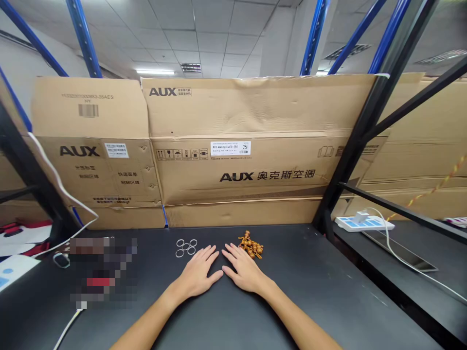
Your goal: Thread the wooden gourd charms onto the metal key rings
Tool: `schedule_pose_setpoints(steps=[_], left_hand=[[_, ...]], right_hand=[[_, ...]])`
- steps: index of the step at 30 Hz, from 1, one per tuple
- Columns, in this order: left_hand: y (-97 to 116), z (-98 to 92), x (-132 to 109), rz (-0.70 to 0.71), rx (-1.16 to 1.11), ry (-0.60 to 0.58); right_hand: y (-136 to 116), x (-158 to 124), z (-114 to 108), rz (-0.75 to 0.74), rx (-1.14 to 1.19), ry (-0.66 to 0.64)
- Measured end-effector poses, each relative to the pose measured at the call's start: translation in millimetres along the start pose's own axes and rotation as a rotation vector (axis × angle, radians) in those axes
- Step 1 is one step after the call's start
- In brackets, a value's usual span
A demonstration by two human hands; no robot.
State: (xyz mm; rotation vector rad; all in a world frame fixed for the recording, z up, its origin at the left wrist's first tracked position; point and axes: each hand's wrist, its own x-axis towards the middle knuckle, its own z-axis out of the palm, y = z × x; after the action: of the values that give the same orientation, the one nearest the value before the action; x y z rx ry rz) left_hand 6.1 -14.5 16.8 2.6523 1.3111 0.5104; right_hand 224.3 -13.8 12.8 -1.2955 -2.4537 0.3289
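Note:
My left hand (199, 272) lies flat and palm down on the black table top (292, 277), holding nothing. Just beyond its fingertips is a small group of several thin silvery rings (186, 247). My right hand (243, 270) rests flat beside it, also empty, with its fingers close to a cluster of small brown wooden gourd-shaped beads (251, 245). The beads appear to be strung or heaped together, and the rings and beads lie apart from each other. Neither hand seems to touch them.
A pixelated, unreadable patch (98, 272) covers items at the table's left. Flattened AUX cardboard cartons (237, 146) stand along the back edge. A black rack post (365, 126) rises at right, beside a white power strip (363, 223) with a white cable (401, 253).

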Motion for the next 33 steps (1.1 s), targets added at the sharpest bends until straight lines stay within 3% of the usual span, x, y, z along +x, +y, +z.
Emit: schedule_pose_setpoints(steps=[25,30,33], left_hand=[[0.0,-2.4,-1.2,0.04,0.018,-0.003],[-1.0,-0.8,-1.8,0.028,0.04,-0.005],[-0.1,2.2,-1.8,-0.018,0.073,0.057]], right_hand=[[4.3,-0.8,6.7,-0.049,-0.019,0.086],[5.1,-0.9,8.4,-0.063,-0.054,0.183],[4.3,0.2,5.1,-0.028,-0.113,0.273]])
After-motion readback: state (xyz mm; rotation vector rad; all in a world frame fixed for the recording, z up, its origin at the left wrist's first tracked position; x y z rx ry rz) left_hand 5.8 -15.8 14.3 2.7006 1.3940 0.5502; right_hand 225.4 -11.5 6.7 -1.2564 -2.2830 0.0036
